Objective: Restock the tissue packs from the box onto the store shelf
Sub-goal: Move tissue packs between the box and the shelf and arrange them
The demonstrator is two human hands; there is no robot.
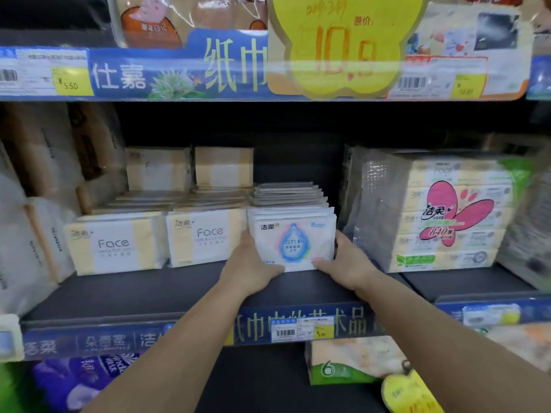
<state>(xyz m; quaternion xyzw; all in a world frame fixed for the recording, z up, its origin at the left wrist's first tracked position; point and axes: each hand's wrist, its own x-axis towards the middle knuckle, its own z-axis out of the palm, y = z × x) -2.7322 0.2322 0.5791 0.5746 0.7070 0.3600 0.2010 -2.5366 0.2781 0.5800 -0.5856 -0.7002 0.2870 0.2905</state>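
- Both your hands are on the front "Lotion" tissue pack (293, 244), the white one with the blue drop print, which stands upright at the head of a row of the same packs (287, 195) on the middle shelf (143, 290).
- Your left hand (249, 263) grasps the pack's left edge, with the fingers running along its bottom left corner.
- Your right hand (347, 260) grasps the right edge, thumb up the side and fingers under the bottom right corner. So neither hand is loose; the pack is clamped between the two.
- That row sits a bit back from the shelf's front lip, with bare dark shelf in front of it.
- Just left of it are two rows of white-and-yellow "Face" packs (205, 238), the nearer one almost touching your left hand.
- On the right stands a big multi-pack with a pink flower print (447, 216), just beside your right hand.
- Overhead, a yellow price sign (343, 46) hangs on the upper shelf's edge strip, kinda blurry.
- A small price tag with a barcode (301, 330) sits on the front strip below your wrists.
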